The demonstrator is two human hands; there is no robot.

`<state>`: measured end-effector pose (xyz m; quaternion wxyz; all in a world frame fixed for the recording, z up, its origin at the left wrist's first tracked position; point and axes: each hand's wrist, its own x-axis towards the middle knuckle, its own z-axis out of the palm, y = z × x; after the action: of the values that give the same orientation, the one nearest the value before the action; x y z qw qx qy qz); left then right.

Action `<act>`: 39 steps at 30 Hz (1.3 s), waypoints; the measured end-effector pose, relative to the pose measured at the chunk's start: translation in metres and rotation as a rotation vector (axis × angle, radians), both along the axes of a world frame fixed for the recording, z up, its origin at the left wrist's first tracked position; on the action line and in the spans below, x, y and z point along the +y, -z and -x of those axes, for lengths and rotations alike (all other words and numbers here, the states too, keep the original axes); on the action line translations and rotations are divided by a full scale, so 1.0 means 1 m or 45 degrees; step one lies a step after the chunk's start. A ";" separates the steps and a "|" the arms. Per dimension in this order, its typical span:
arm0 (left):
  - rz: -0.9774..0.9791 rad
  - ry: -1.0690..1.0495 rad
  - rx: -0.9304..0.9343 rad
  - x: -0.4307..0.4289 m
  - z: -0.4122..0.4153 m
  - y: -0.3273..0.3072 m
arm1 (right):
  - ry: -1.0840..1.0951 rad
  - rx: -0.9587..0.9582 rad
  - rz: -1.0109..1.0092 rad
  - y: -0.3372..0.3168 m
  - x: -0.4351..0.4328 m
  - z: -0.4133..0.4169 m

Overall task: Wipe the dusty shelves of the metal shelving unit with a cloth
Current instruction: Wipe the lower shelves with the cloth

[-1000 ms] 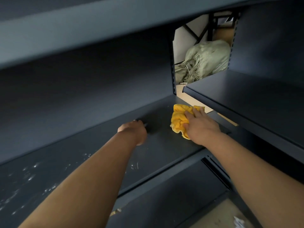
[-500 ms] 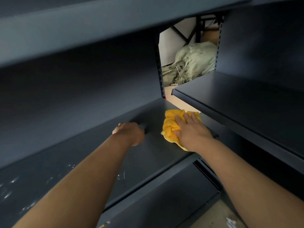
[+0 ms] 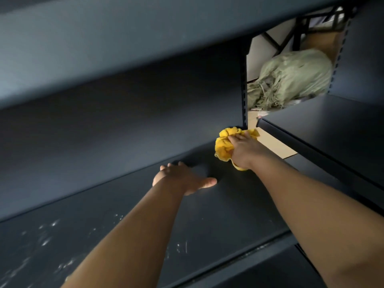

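The right hand (image 3: pixel 244 150) presses a crumpled yellow cloth (image 3: pixel 225 144) onto the dark metal shelf (image 3: pixel 218 215) right of frame centre, fingers curled over it. The bunched cloth's long axis runs lower left to upper right, toward the slotted upright post (image 3: pixel 243 96). The left hand (image 3: pixel 182 180) lies flat, fingers spread, empty, near white dust marks (image 3: pixel 47 235) at lower left.

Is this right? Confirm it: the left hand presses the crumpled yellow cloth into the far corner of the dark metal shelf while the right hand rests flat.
Hands are swapped. In the head view, the right hand presses the crumpled yellow cloth into the far corner of the dark metal shelf, while the left hand rests flat.
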<state>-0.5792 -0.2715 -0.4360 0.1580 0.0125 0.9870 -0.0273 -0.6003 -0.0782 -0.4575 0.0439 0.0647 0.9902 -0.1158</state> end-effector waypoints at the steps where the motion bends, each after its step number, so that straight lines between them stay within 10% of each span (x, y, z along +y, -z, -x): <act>1: -0.006 -0.008 0.004 0.000 0.001 0.000 | -0.039 0.006 0.005 -0.003 -0.002 0.000; 23: -0.068 0.210 -0.189 -0.025 -0.003 -0.016 | -0.247 0.089 0.189 -0.007 -0.038 -0.183; 39: -0.428 0.026 0.202 -0.040 -0.035 -0.012 | -0.253 0.082 0.217 0.000 -0.094 -0.144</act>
<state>-0.5443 -0.3118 -0.4237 0.0751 0.0465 0.9868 0.1356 -0.4566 -0.1724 -0.4571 0.0285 -0.0414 0.9792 -0.1966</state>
